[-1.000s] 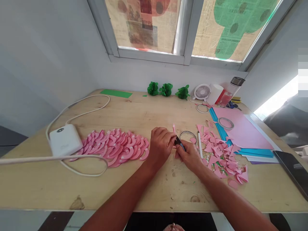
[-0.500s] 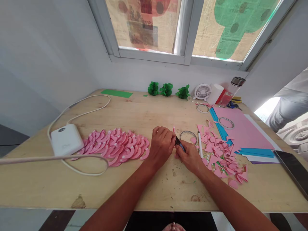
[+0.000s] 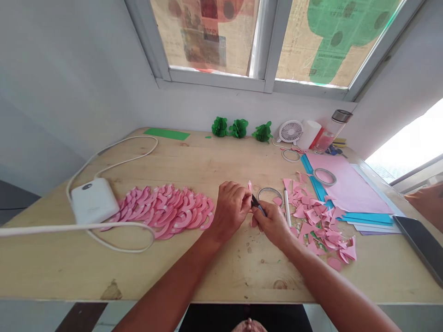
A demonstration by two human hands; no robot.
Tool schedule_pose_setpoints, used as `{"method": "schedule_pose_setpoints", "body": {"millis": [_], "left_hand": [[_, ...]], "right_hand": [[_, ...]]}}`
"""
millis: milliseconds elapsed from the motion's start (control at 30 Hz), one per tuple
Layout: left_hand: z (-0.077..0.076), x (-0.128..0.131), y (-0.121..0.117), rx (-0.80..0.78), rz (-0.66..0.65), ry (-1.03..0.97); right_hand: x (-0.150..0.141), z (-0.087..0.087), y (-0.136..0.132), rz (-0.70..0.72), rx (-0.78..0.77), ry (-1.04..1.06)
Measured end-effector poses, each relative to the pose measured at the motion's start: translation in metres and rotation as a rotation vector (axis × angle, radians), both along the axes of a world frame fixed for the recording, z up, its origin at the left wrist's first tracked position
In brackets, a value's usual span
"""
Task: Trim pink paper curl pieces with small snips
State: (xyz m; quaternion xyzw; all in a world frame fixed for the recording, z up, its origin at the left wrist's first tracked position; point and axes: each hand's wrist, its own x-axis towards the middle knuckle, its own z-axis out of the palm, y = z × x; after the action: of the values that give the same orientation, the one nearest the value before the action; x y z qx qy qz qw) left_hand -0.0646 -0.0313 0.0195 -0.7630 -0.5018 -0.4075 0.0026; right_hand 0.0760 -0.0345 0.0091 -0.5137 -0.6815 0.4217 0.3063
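Both of my hands meet over the middle of the table. My left hand [image 3: 232, 205] is closed, its fingers pinched on a piece of pink paper [image 3: 249, 185] whose narrow tip sticks up past the knuckles. In my right hand [image 3: 272, 220] is a slim black tool with a bluish part [image 3: 256, 204], pointing toward the left fingertips. Its working end is hidden by the fingers, so I cannot tell whether it is a knife or scissors. Left of my hands, overlapping curved pink paper pieces [image 3: 169, 207] lie in rows. A roll of tape [image 3: 258, 196] lies just beyond my right hand.
Pink scraps [image 3: 314, 221] and a white pen [image 3: 287, 207] lie on the right, near stacked coloured sheets [image 3: 349, 184] and a phone [image 3: 420, 244]. A white power bank [image 3: 95, 203] with a cable is on the left. Green paper shapes [image 3: 238, 128], a fan [image 3: 290, 132] and a bottle [image 3: 334, 131] stand behind.
My hands stay nearly in place; slightly more of the pink paper tip shows. At the right edge, a person in grey clothing has moved, leaving a bright opening and some bare skin visible.
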Motion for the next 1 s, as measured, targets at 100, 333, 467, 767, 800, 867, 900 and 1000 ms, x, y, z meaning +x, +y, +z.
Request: {"method": "schedule_pose_setpoints", "body": {"millis": [100, 333, 467, 767, 800, 867, 900, 1000], "left_hand": [[-0.001, 0.000, 0.000, -0.009, -0.001, -0.031], [0.000, -0.001, 0.000, -0.049, 0.005, -0.142], [0.001, -0.002, 0.000, -0.081, 0.020, -0.257], [0.002, -0.004, 0.000, -0.268, -0.044, -0.536], [0.002, -0.004, 0.000, -0.281, -0.042, -0.557], [0.003, -0.004, 0.000, -0.292, -0.038, -0.594], [0.003, -0.004, 0.000, -0.294, -0.036, -0.610], [0.003, -0.004, 0.001, -0.301, -0.024, -0.639]], "right_hand": [[0.001, -0.001, 0.002, 0.000, -0.022, 0.032], [0.004, -0.007, 0.008, -0.007, -0.084, 0.135], [0.005, -0.004, 0.009, 0.005, -0.070, 0.110], [0.028, 0.008, 0.021, -0.181, 0.206, -0.290], [0.031, 0.009, 0.023, -0.203, 0.216, -0.324], [0.037, 0.009, 0.027, -0.246, 0.228, -0.412], [0.040, 0.009, 0.029, -0.268, 0.236, -0.463], [0.047, 0.009, 0.035, -0.326, 0.246, -0.574]]}}
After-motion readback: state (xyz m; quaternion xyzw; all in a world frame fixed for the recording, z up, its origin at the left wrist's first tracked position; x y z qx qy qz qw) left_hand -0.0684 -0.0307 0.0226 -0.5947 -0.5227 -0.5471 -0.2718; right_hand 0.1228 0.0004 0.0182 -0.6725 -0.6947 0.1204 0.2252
